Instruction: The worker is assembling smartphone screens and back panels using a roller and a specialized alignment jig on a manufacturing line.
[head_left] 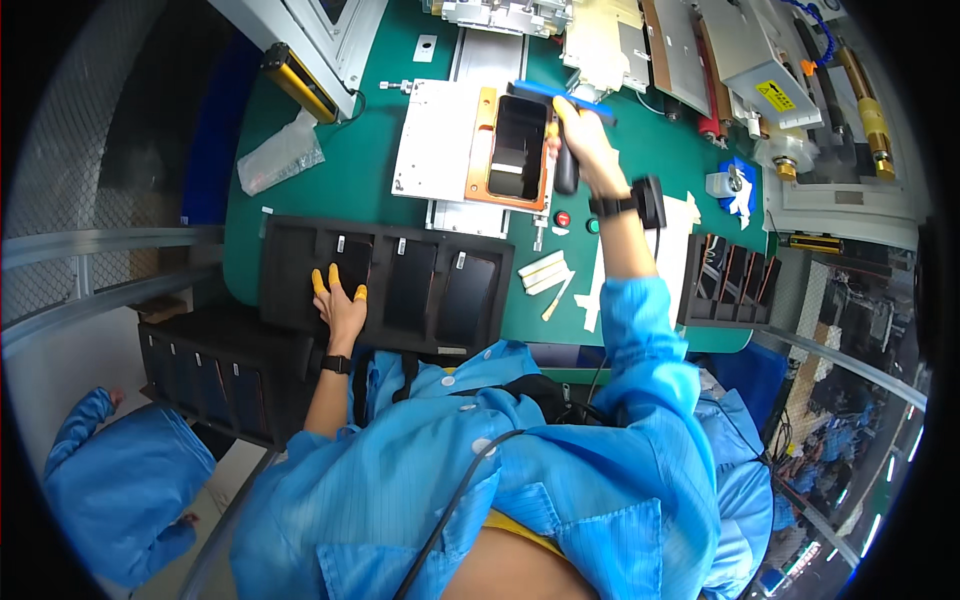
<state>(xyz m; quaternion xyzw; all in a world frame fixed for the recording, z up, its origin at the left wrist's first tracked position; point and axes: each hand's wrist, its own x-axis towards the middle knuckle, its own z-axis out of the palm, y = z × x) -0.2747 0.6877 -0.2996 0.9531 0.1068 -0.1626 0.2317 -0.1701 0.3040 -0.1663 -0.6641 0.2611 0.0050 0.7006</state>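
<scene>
black panels sit in 2 places: 1 in the orange fixture (517, 150), others in the black tray (290, 300). right hand (580, 140) clenches a blue-headed tool (560, 100) over it; left hand (340, 305) rests flat, gripping nothing. a tool slip could scratch the glass.

Three dark screen panels (410, 280) lie in the black tray (285, 290), one more panel (518, 147) sits on the fixture, and two round buttons (562, 218) show.
</scene>
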